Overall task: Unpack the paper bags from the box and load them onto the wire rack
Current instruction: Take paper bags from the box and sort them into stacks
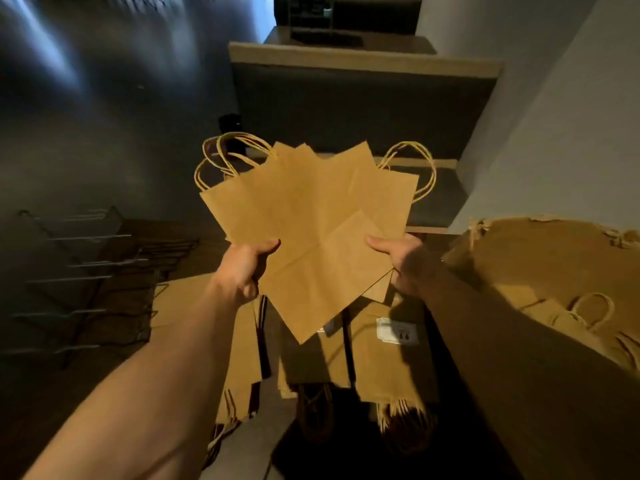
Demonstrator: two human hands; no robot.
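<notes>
- Holding up a fanned sheaf of flat brown paper bags with both hands, in front of the chest and above the stacks lying below.
- Gripping the sheaf's lower left edge with the left hand: thumb pressing flat on the top face, remaining fingers curling underneath, mostly hidden behind the paper.
- Pinching the sheaf's lower right edge with the right hand: thumb lying on top, other fingers tucked under the bags and out of sight.
- Fanning out of the sheaf, twisted paper handles looping up at its upper left, one more handle loop showing at its upper right.
- Lying directly beneath the sheaf, several stacks of flat paper bags, handles pointing toward the viewer, a white label sticking to one stack.
- Sitting to the right of the sheaf, a torn-open brown wrapper with more handled bags inside.
- Standing to the left of the sheaf and lower, a wire rack with slanted tiers, dim and partly blurred.
- Rising behind the sheaf, a dark counter with a pale wooden top.
</notes>
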